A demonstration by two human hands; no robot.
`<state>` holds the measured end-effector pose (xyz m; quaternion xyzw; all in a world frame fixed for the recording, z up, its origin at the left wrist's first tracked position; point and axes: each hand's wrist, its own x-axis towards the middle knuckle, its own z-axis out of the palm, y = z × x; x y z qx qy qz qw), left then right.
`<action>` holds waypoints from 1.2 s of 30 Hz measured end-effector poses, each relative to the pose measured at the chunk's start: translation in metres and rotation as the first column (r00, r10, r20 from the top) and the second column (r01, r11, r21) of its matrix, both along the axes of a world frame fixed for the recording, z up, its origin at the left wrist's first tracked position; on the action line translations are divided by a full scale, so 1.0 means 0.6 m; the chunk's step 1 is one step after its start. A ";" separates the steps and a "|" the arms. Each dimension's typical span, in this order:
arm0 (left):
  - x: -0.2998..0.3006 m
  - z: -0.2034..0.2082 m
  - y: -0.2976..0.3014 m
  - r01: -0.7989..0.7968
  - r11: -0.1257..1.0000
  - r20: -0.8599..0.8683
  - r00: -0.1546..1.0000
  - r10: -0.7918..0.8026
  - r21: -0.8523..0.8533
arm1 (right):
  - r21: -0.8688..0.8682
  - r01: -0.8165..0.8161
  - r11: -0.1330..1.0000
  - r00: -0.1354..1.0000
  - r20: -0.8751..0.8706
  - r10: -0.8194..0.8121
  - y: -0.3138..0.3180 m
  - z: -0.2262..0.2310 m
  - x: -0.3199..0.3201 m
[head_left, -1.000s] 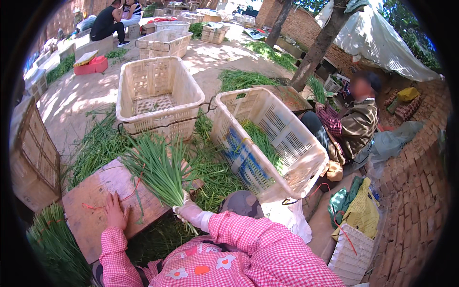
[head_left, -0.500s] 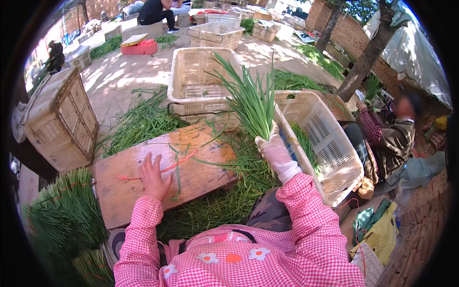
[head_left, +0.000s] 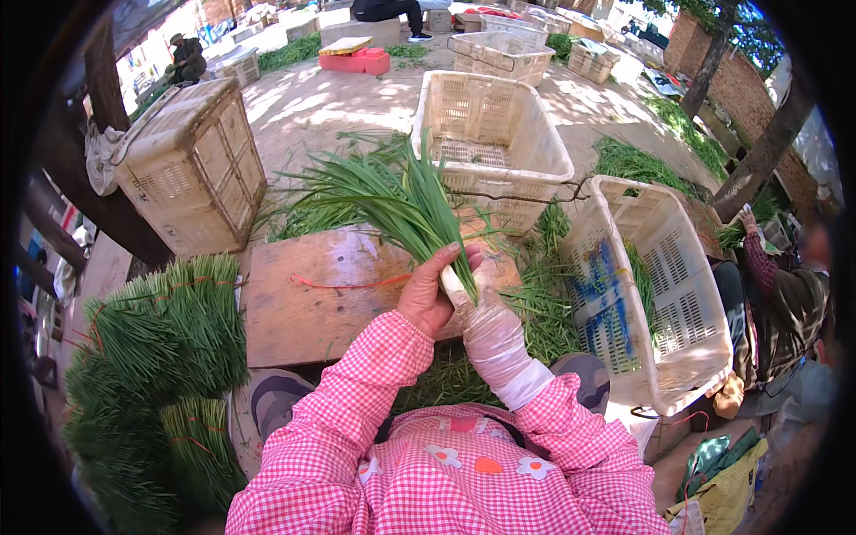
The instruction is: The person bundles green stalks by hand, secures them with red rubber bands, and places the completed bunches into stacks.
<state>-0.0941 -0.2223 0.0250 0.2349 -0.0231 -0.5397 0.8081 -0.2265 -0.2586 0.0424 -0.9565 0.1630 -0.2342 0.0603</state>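
Observation:
Above the wooden board (head_left: 290,321), my two hands meet around a bunch of garlic chives (head_left: 392,196). Its long flat leaves fan up and to the left; the pale stem ends point down toward me. My bare left hand (head_left: 428,296) wraps the stems from the left, thumb up across them. In a whitish glove, my right hand (head_left: 477,312) closes on the stem ends; its fingers are partly hidden. A red tie strip (head_left: 352,283) lies stretched across the board behind my left hand.
Several tied bundles of chives (head_left: 165,312) are stacked at the left. An upended crate (head_left: 192,169) stands behind them. Ahead is a white plastic crate (head_left: 495,165), with another crate (head_left: 704,357) holding some greens at the right. Loose leaves (head_left: 548,303) litter the ground. A seated co-worker (head_left: 798,285) is at far right.
My left hand has left the board and taken hold of the chives. The right hand has brought the bunch down and inward, its leaves now leaning left. The view has turned left.

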 end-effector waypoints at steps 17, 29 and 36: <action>0.057 0.022 0.088 0.127 0.988 0.660 0.735 -0.155 0.090 | 0.684 -0.142 0.715 0.910 -0.194 0.366 -0.119 0.048 -0.010; 0.079 -0.003 0.030 0.045 0.989 0.960 0.240 -0.146 0.140 | 0.717 -0.271 0.643 0.960 0.152 0.235 -0.111 0.030 0.084; 0.103 -0.029 0.048 -0.299 0.949 0.988 0.142 -0.060 0.100 | 0.434 -0.232 0.870 0.901 -0.242 0.361 -0.048 0.141 0.145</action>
